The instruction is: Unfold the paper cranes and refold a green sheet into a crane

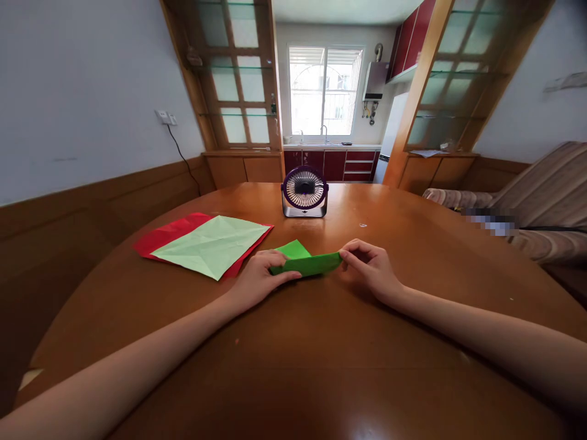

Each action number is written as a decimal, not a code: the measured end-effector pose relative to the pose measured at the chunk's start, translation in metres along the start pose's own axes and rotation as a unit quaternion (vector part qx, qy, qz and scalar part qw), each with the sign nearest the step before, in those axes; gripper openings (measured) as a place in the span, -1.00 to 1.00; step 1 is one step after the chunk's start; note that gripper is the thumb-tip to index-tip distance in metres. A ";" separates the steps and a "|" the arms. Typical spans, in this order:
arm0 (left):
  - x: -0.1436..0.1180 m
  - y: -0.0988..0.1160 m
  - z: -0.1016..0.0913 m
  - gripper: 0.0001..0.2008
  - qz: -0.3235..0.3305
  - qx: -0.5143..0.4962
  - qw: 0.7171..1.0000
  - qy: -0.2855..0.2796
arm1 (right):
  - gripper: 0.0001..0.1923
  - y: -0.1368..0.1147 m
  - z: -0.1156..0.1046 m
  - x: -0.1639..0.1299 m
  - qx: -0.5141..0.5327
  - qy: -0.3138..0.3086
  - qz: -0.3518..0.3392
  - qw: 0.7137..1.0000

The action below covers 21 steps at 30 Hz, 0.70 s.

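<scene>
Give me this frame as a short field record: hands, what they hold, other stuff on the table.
left hand: grips the left end of the folded green paper
right hand: pinches the paper's right end with its fingertips
green paper: folded into a narrow strip, one flap raised behind, low over the table
surface: round wooden table
paper sheets: pale green sheet lying on a red sheet, left of the hands, creased
fan: small purple desk fan upright at the far side, grille towards the camera
</scene>
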<state>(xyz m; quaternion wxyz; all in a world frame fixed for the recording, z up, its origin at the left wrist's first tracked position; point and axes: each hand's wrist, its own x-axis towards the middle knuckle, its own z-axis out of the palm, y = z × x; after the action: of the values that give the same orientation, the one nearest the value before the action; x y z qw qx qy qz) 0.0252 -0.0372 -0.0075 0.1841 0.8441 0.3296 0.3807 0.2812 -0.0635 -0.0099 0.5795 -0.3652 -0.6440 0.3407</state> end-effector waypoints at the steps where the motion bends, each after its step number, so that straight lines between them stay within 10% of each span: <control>1: 0.000 0.000 0.000 -0.71 -0.005 -0.005 1.000 -0.001 | -0.73 0.000 0.000 0.000 0.002 0.001 0.000 1.000; 21: -0.002 -0.007 -0.003 -0.66 0.022 0.039 0.995 0.087 | -0.74 0.003 -0.003 0.002 0.017 0.004 0.015 1.000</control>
<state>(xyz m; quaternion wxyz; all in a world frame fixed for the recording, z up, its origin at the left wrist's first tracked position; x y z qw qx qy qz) 0.0192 -0.0333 -0.0111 0.1128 0.8214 0.3404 0.4435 0.2839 -0.0608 -0.0110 0.5830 -0.3659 -0.6304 0.3590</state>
